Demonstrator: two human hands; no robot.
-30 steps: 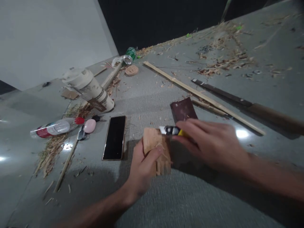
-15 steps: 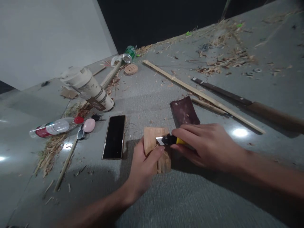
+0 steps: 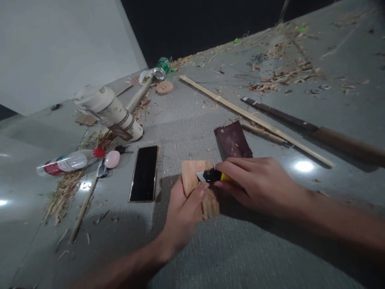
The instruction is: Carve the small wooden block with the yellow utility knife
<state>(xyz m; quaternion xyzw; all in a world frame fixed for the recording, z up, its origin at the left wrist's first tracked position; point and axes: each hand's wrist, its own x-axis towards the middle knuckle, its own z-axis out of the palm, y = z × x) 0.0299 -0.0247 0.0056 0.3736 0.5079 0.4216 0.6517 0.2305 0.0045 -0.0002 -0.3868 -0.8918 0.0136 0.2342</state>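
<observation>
My left hand (image 3: 185, 210) is closed around a small pale wooden block (image 3: 190, 172), its thumb lying across the upper face. The block's lower part has a rough, cut surface. In my right hand (image 3: 255, 180) is a utility knife (image 3: 213, 176) with a black and yellow body, mostly hidden by the fingers. Its short blade rests at the block's face, just above the left thumb. Beyond the right hand lies a dark maroon sheet (image 3: 233, 140), perhaps sandpaper. A phone (image 3: 143, 173) lies left of the block.
On the left are a lidded cup (image 3: 112, 110), a plastic bottle (image 3: 72, 161) and a pink rounded object (image 3: 112, 159). Bamboo strips (image 3: 228, 103) and a long wooden-handled blade (image 3: 279, 115) lie on the right. A green can (image 3: 161, 69) and wood shavings (image 3: 288, 78) are farther back.
The lower part of the block has swung slightly to the right in my left hand. The knife and right hand have moved a little to the left.
</observation>
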